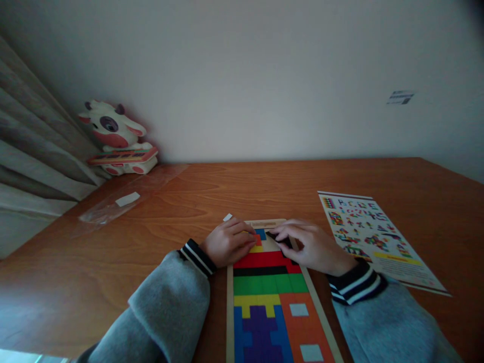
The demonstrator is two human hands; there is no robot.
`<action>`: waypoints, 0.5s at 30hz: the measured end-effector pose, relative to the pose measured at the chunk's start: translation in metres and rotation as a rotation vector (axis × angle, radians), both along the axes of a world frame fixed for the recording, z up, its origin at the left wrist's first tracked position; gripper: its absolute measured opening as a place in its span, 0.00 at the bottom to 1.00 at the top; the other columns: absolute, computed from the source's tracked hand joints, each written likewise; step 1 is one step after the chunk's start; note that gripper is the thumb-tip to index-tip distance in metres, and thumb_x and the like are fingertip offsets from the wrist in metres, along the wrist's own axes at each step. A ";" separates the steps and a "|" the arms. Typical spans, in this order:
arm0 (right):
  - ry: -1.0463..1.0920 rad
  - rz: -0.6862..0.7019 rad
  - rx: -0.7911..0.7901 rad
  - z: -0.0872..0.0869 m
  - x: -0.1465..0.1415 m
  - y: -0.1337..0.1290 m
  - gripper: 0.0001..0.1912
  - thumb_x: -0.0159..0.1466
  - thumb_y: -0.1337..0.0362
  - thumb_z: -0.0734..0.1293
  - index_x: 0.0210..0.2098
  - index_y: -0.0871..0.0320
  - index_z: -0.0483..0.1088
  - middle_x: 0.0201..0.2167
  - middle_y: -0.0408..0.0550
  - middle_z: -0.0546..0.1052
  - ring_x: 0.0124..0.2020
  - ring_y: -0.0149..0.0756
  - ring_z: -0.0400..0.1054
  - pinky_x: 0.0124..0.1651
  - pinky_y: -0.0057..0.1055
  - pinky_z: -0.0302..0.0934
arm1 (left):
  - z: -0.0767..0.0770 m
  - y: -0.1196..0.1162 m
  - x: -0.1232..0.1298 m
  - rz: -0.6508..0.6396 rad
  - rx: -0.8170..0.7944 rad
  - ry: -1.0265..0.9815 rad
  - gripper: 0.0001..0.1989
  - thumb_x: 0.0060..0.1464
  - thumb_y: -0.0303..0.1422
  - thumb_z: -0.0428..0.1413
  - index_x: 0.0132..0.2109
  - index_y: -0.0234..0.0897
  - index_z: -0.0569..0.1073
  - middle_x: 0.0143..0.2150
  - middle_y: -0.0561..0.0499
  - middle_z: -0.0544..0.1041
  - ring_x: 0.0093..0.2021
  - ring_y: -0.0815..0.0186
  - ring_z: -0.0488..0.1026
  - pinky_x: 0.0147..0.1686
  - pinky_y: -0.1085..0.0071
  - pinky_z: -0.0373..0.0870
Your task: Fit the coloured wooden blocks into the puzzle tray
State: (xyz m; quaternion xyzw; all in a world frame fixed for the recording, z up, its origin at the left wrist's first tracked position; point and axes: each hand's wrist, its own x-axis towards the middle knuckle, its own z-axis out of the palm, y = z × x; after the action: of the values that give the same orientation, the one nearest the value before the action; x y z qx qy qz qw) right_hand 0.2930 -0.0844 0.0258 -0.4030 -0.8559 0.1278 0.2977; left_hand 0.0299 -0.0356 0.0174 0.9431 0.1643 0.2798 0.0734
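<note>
A wooden puzzle board [230,312] lies in front of me, filled over much of its length with coloured block pieces: red, black, green, yellow, purple, blue and orange. My left hand [231,241] rests over the board's upper left edge, fingers loosely stretched and lying near small orange and blue pieces. At the upper right, my right hand [312,244] pinches a black puzzle piece [284,240] between thumb and fingers, tilted just over the board. Part of that piece is hidden by the fingers. Pale bare board shows between the two hands.
A printed pattern sheet [378,237] lies to the right on the wooden table [212,184]. At the back left stand a toy cow with a keyboard [123,138] and clear plastic wrapping [102,214] with a white label. A curtain hangs at left; the wall is behind.
</note>
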 end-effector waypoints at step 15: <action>-0.120 -0.021 -0.044 -0.007 -0.004 0.002 0.13 0.66 0.60 0.68 0.49 0.48 0.77 0.49 0.48 0.81 0.52 0.41 0.74 0.57 0.42 0.68 | 0.001 0.000 0.000 -0.010 -0.037 0.021 0.09 0.65 0.30 0.51 0.42 0.36 0.76 0.44 0.43 0.80 0.44 0.62 0.76 0.46 0.64 0.74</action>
State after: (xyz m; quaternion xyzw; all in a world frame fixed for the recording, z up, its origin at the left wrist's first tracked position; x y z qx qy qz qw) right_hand 0.2890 -0.0822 0.0191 -0.4255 -0.8649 0.1190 0.2380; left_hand 0.0297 -0.0353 0.0183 0.9452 0.1656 0.2666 0.0907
